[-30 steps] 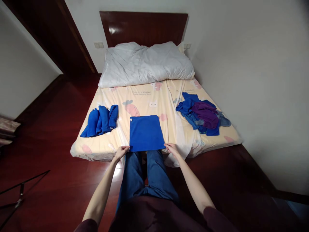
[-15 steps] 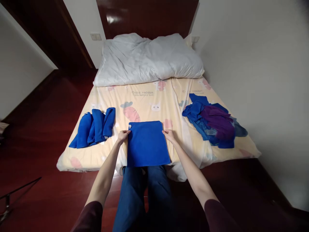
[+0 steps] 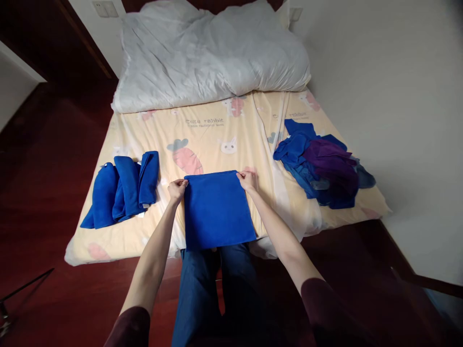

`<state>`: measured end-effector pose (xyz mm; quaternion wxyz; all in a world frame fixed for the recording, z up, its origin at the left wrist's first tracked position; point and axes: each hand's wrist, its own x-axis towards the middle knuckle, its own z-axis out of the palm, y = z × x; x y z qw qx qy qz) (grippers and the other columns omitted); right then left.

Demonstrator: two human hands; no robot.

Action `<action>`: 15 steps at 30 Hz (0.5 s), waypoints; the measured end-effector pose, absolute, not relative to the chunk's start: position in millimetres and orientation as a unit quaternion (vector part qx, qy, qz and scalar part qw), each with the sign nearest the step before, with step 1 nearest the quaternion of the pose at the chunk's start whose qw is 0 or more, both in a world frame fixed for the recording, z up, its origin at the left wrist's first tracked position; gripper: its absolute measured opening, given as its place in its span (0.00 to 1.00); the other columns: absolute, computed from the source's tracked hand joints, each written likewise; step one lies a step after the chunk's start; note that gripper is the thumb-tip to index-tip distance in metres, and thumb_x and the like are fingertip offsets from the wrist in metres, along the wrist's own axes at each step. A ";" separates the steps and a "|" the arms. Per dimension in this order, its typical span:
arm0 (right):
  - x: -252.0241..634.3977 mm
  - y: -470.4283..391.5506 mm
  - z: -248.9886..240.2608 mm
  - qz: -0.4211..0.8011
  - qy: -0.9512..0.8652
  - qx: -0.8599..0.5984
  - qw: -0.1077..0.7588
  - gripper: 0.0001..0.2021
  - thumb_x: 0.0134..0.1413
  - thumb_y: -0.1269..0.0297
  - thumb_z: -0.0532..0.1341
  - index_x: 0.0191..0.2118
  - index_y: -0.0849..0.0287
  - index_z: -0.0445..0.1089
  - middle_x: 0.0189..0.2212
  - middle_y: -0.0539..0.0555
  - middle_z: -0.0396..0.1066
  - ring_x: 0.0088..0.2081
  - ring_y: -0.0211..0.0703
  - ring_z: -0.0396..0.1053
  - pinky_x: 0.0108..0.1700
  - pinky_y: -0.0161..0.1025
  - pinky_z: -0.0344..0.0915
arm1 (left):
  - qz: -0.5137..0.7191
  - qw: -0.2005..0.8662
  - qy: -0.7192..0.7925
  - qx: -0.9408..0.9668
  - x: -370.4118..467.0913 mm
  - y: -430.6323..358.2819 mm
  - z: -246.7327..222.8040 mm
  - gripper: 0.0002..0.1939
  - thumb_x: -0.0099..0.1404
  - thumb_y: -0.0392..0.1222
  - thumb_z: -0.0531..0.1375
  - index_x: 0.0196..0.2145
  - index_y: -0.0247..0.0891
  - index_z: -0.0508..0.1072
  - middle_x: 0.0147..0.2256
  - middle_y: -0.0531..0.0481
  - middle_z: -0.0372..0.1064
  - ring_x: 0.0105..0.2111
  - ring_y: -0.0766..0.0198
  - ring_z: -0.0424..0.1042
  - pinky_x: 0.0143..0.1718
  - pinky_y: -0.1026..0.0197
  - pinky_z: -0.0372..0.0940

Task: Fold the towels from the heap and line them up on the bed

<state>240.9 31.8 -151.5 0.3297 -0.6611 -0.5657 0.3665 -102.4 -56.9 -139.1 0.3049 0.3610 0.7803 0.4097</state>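
Note:
A square blue cloth (image 3: 219, 212) lies flat at the near edge of the bed, its front edge by my legs. My left hand (image 3: 177, 190) pinches its far left corner. At the far right corner, my right hand (image 3: 247, 180) grips the cloth between thumb and fingers. Left of the cloth, several rolled or folded blue cloths (image 3: 126, 185) lie side by side. Over on the right is a loose heap of crumpled blue cloths (image 3: 296, 159), with a purple cloth (image 3: 331, 159) on top.
The bed (image 3: 202, 140) has a cream sheet printed with rabbits and carrots. A bulky white quilt (image 3: 213, 53) is bunched across its far end. A wall (image 3: 390, 96) stands close on the right, and dark red floor (image 3: 47, 193) shows on the left.
My hands have moved from the cloth's sides up to its far corners. The white tag at its far left corner no longer shows. My view has tilted downward.

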 end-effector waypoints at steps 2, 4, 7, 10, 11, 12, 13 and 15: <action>241.6 33.0 -148.8 0.357 -0.569 -0.663 0.330 0.10 0.57 0.58 0.66 0.32 0.59 0.78 0.33 0.57 0.82 0.35 0.46 0.75 0.42 0.39 0.71 | 0.430 0.287 0.785 0.342 -102.5 -55.3 -140.9 0.20 0.56 0.50 0.66 0.38 0.30 0.84 0.25 0.48 0.74 0.27 0.61 0.71 0.32 0.62 0.62; 242.4 35.1 -145.5 0.349 -0.573 -0.665 0.329 0.10 0.58 0.59 0.65 0.32 0.60 0.78 0.34 0.58 0.82 0.35 0.46 0.75 0.43 0.40 0.71 | 0.449 0.277 0.783 0.330 -103.7 -51.3 -140.0 0.22 0.57 0.51 0.66 0.41 0.29 0.84 0.26 0.48 0.75 0.28 0.61 0.72 0.33 0.62 0.63; 241.5 38.6 -141.1 0.339 -0.574 -0.670 0.326 0.09 0.60 0.62 0.64 0.33 0.62 0.79 0.35 0.59 0.82 0.36 0.47 0.77 0.45 0.39 0.72 | 0.448 0.248 0.789 0.339 -106.9 -43.0 -133.7 0.22 0.58 0.51 0.66 0.41 0.29 0.85 0.27 0.46 0.76 0.29 0.58 0.74 0.35 0.60 0.65; 237.1 40.3 -138.9 0.321 -0.581 -0.681 0.308 0.09 0.61 0.64 0.64 0.36 0.62 0.81 0.38 0.60 0.82 0.40 0.47 0.79 0.48 0.39 0.72 | 0.387 0.227 0.811 0.375 -108.9 -37.5 -126.5 0.20 0.59 0.50 0.66 0.41 0.31 0.85 0.30 0.43 0.79 0.34 0.53 0.78 0.39 0.58 0.68; 235.2 40.5 -138.8 0.312 -0.585 -0.688 0.295 0.09 0.61 0.64 0.64 0.36 0.62 0.81 0.39 0.60 0.83 0.41 0.48 0.79 0.50 0.39 0.72 | 0.352 0.226 0.820 0.390 -109.0 -36.5 -124.6 0.18 0.60 0.49 0.66 0.41 0.32 0.85 0.32 0.42 0.80 0.36 0.52 0.78 0.41 0.58 0.69; 233.3 40.8 -138.9 0.303 -0.589 -0.694 0.282 0.08 0.61 0.65 0.64 0.37 0.62 0.81 0.39 0.61 0.83 0.42 0.48 0.80 0.51 0.39 0.72 | 0.315 0.223 0.828 0.406 -108.8 -35.8 -123.2 0.17 0.61 0.48 0.65 0.42 0.34 0.85 0.35 0.41 0.80 0.39 0.51 0.79 0.43 0.57 0.70; 231.4 41.4 -139.3 0.296 -0.591 -0.700 0.270 0.08 0.61 0.67 0.63 0.39 0.62 0.81 0.40 0.61 0.83 0.43 0.48 0.80 0.52 0.39 0.72 | 0.283 0.218 0.833 0.422 -108.5 -35.1 -122.1 0.17 0.62 0.47 0.65 0.43 0.35 0.85 0.38 0.41 0.81 0.41 0.51 0.79 0.45 0.56 0.70; 228.5 43.7 -140.5 0.289 -0.592 -0.707 0.258 0.08 0.61 0.68 0.64 0.41 0.63 0.81 0.42 0.62 0.83 0.46 0.49 0.80 0.55 0.41 0.72 | 0.246 0.202 0.828 0.462 -108.2 -32.7 -120.5 0.17 0.63 0.46 0.64 0.45 0.36 0.84 0.45 0.39 0.79 0.45 0.51 0.78 0.50 0.55 0.71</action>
